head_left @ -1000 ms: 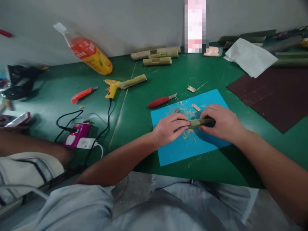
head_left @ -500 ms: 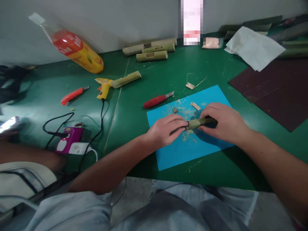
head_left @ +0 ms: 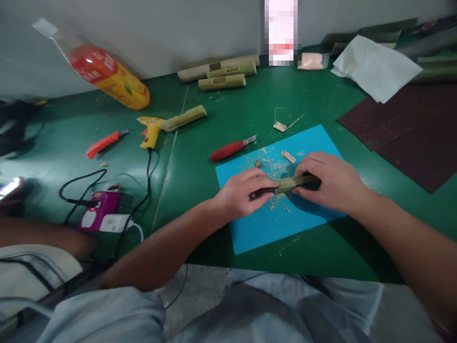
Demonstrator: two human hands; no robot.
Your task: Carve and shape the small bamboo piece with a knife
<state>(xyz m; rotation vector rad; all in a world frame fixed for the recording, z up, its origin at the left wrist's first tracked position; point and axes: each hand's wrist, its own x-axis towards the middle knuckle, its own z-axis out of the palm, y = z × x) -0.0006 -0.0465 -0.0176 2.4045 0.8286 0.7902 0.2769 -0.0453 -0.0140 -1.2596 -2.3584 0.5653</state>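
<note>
My right hand (head_left: 330, 178) is closed round one end of a short green bamboo piece (head_left: 291, 183), which lies roughly level over the blue sheet (head_left: 246, 233). My left hand (head_left: 246, 190) is closed at the bamboo's other end, pinching a dark reddish-brown piece (head_left: 262, 193) that looks like folded sandpaper. The fingers hide most of it, and its edge meets the bamboo. Pale shavings, a small wooden chip (head_left: 288, 157) and a little brown block (head_left: 258, 163) lie on the sheet behind the bamboo. Beyond the sheet's left corner rests a red-handled knife (head_left: 232, 149).
At left are a yellow glue gun (head_left: 152, 133), orange cutter (head_left: 103, 144), purple power adapter (head_left: 102, 209) with cables, and a leaning drink bottle (head_left: 107, 74). Bamboo tubes (head_left: 222, 82) lie by the wall. Dark brown sheets (head_left: 410, 138) and white paper (head_left: 376, 69) occupy the right. Another person's arm (head_left: 46, 233) is at far left.
My left hand has shifted slightly left, and more of the dark brown piece shows under its fingers. The bamboo stays in my right hand. The whole view has drifted a little.
</note>
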